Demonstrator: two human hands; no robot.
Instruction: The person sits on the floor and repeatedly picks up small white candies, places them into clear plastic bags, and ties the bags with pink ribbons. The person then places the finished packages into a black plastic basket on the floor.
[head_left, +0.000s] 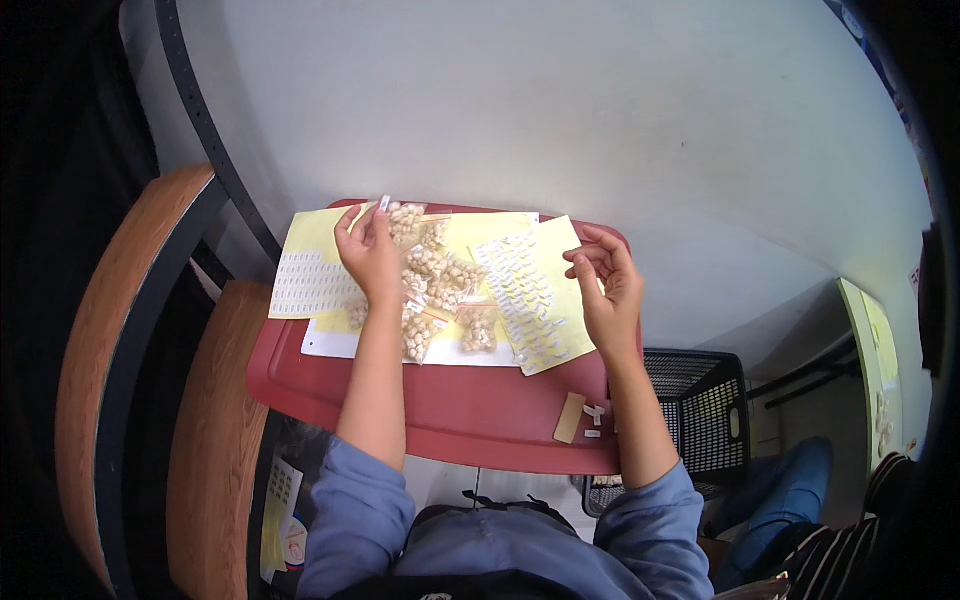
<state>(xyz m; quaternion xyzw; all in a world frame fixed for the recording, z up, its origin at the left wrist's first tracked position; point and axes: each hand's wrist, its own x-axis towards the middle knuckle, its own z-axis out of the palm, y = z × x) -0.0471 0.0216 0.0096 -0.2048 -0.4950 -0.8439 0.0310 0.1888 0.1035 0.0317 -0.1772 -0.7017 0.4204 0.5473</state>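
Observation:
My left hand (369, 247) is raised over the left part of a red plastic lid or tabletop (465, 409), with a small white printed label (385, 202) between thumb and fingertips. Beside and below it lie several clear zip bags of pale round pieces (442, 277). A yellow-backed label sheet (307, 289) lies partly under that hand. My right hand (607, 281) hovers with bent fingers at the right edge, with nothing visible in it. Just left of it is a second label sheet (521, 300), its small labels partly lifted or askew. White paper (337, 343) shows under the bags.
A tan strip (570, 418) and a few loose labels (592, 433) lie near the front right corner. A black plastic crate (697, 420) stands at the right, near another person's jeans-clad leg (784, 480). Wood-topped shelves (210, 442) are at the left; a wall (525, 105) rises behind.

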